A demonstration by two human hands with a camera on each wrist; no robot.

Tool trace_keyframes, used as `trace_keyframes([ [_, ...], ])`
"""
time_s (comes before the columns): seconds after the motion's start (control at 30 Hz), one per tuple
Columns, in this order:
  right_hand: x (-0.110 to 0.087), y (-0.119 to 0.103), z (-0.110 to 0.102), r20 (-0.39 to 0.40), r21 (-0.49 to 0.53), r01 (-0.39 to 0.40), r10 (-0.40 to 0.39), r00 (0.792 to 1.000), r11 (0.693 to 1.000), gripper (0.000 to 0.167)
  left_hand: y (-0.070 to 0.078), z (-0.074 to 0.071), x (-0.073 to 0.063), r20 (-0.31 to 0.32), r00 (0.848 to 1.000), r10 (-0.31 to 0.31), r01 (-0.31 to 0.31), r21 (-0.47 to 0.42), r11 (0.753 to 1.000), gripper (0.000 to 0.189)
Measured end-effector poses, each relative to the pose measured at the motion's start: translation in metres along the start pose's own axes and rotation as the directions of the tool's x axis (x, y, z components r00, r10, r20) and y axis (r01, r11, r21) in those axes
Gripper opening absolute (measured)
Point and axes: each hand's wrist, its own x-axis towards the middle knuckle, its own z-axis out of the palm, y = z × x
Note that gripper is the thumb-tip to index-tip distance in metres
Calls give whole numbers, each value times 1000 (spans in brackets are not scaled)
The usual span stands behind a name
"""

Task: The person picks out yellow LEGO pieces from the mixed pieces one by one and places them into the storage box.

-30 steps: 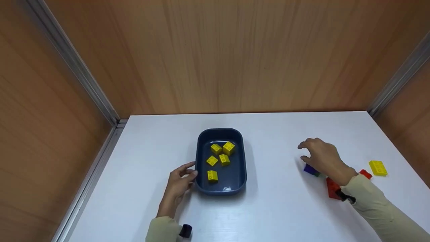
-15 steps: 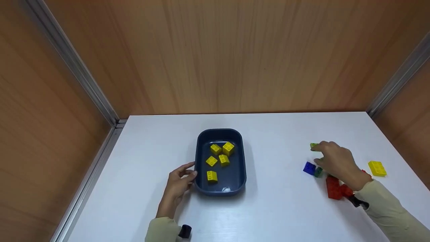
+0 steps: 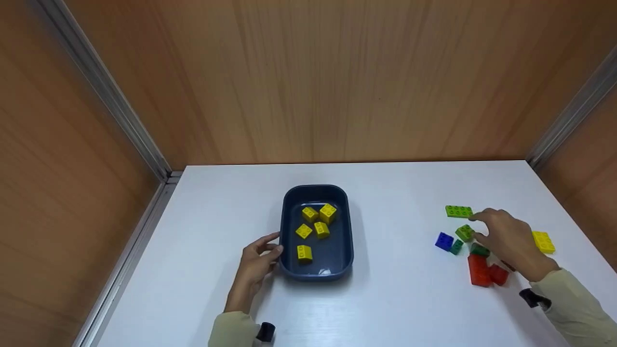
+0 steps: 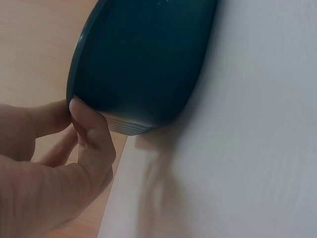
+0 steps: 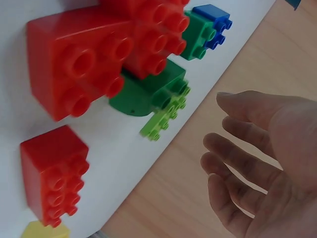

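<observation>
My left hand (image 3: pixel 257 266) pinches the left rim of a dark blue tray (image 3: pixel 340 248) between thumb and fingers; the left wrist view shows the thumb (image 4: pixel 89 119) at its edge. Several yellow bricks (image 3: pixel 304 253) lie inside the tray. Over the pile at the right, my right hand (image 3: pixel 512 241) hovers with nothing in it, its fingers apart and gently bent. Around it lie a flat light green brick (image 3: pixel 459 211), a smaller light green one (image 3: pixel 464 233), a dark green brick (image 3: pixel 480 249), red bricks (image 3: pixel 478 271) and a yellow brick (image 3: pixel 543 242), partly covered by the hand.
A blue brick (image 3: pixel 444 241) and a small green brick (image 3: pixel 456 247) sit at the pile's left side. Another red brick (image 5: pixel 54 173) shows in the right wrist view. Wooden panels (image 3: pixel 337 82) stand behind and beside the white table (image 3: pixel 400 308).
My right hand has moved right and a little toward me, uncovering the green bricks and more of the red ones. The left hand and the tray have stayed in place.
</observation>
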Motion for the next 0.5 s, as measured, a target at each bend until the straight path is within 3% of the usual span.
trace_keyframes([
  [0.5,-11,30,-5,-17,-8,-54,54,998,998,53,1,0,0,0,1000,-5,5,5,1000,42],
])
